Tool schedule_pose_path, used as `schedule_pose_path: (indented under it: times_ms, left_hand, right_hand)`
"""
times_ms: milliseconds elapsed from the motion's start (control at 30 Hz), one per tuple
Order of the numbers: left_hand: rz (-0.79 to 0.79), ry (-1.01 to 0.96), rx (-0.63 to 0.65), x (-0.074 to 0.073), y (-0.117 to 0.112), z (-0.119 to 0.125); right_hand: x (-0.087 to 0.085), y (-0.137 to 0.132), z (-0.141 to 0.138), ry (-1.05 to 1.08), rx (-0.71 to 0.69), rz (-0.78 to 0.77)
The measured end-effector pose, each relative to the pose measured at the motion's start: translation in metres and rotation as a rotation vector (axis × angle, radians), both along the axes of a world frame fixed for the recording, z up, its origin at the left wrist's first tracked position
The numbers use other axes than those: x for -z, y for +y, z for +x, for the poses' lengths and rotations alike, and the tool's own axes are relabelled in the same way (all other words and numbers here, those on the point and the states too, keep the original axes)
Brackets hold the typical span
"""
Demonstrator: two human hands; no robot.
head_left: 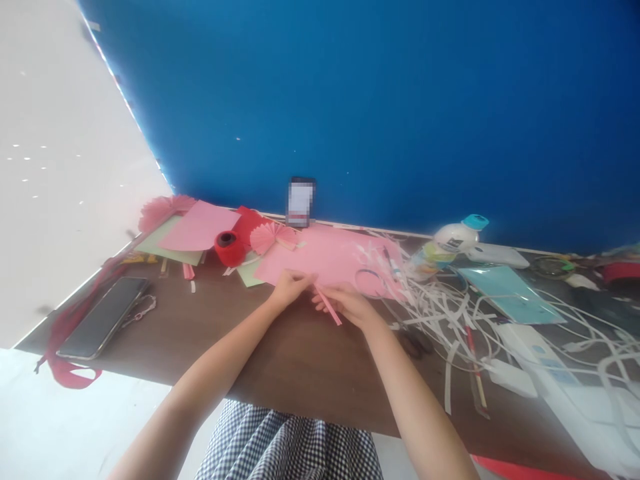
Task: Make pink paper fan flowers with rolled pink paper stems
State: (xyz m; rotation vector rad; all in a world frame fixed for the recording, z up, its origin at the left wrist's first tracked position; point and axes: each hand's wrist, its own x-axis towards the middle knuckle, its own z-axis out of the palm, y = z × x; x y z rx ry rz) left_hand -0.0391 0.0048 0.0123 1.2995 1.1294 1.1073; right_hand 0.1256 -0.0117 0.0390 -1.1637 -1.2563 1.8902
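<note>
Between my two hands is a narrow strip of folded pink paper (329, 307), slanting down to the right. My left hand (293, 285) pinches its upper end with closed fingers. My right hand (349, 303) is closed around the strip's middle, partly covering it. Just beyond my hands lies a larger sheet of pink paper (325, 257). A pleated pink paper fan (273, 237) rests at that sheet's left side, close to a roll of red ribbon (230, 249).
A black phone (105, 319) lies at left beside a red strap (63, 363). Another phone (301, 202) leans on the blue wall. At right are tangled white paper strips (430, 300), a white bottle with a blue cap (453, 240), a teal packet (513, 293) and a white power strip (543, 360).
</note>
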Motion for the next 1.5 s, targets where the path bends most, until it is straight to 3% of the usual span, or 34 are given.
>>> schedule_pose_path:
  times_ms: [200,667,833,967,1233,1500]
  left_hand:
    - [0.090,0.069,-0.007,0.000,0.000,0.000]
    - [0.063,0.057,-0.046,0.006,0.001,0.002]
    - [0.074,0.016,0.046,0.003,-0.001,0.004]
    - [0.105,0.049,0.127,-0.002,-0.004,0.005]
    - [0.053,-0.047,-0.070,-0.001,-0.001,0.003]
    - [0.054,-0.034,-0.135,0.002,0.001,0.002]
  right_hand:
    - [-0.001,-0.001,-0.001,-0.015,0.002,0.009]
    - [0.005,-0.001,-0.007,-0.097,0.054,0.115]
    - [0.004,-0.001,-0.010,-0.224,0.102,0.243]
    - [0.003,0.000,-0.011,-0.194,0.190,0.265]
    - [0.001,-0.002,-0.004,-0.120,0.063,0.156]
    - [-0.002,-0.002,-0.006,-0.197,0.026,0.259]
